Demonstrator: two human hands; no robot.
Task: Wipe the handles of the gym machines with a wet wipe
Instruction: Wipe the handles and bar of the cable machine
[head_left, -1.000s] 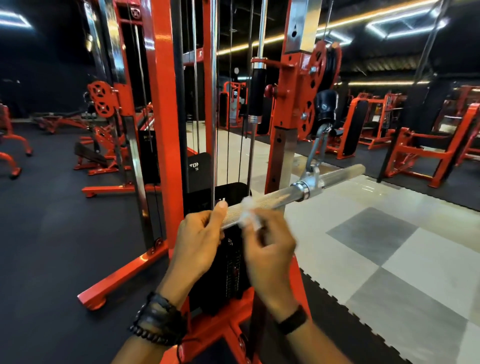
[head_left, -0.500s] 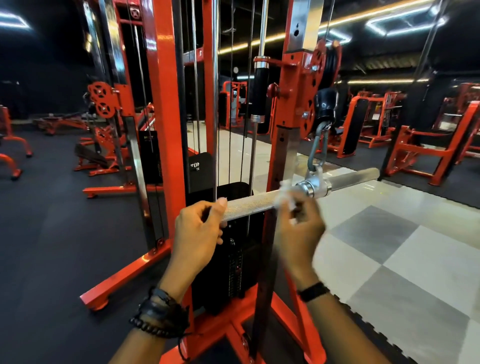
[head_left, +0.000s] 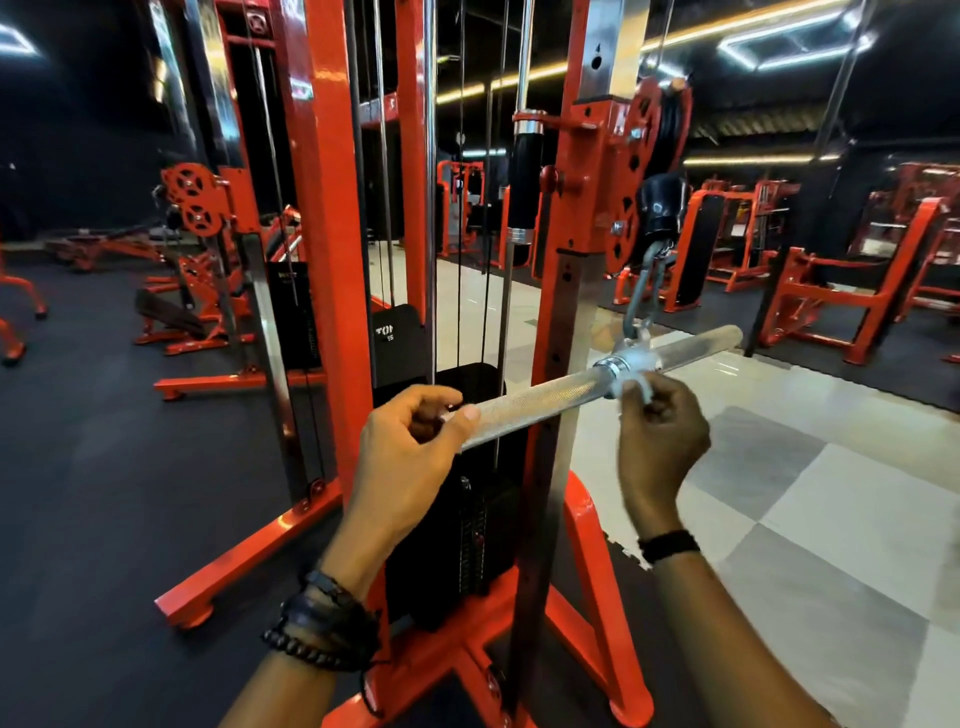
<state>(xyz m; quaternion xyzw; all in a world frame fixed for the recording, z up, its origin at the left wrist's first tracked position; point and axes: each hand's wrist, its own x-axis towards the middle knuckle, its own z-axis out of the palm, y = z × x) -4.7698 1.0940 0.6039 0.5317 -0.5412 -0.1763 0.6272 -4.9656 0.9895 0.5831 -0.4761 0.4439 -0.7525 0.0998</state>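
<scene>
1. The left hand was curled round the near end of the knurled steel bar handle, thumb laid along the top of it, fingers wrapped over
2. The right hand pinched a crumpled white wet wipe between fingertips and thumb, pressing it up against the bar's middle collar, just under the swivel where the carabiner hung
3. The bar ran from the left hand up and away past the right hand; its far end stuck out bare beyond the right hand, touching nothing
4. Behind the left hand stood the black weight stack; the cover above it bore white letters reading "TO" and part of a third letter, with smaller print below too small to read
5. Between the two hands rose the steel adjustment column with its row of holes, inside the orange machine frame; the bar crossed in front of it
6. To the right of the right hand lay open tiled floor, pale and grey squares, with no gear near; to the left of the left hand was dark rubber floor, bounded by the frame's orange foot
7. Black bracelets sat on the left wrist, a black band on the right
</scene>
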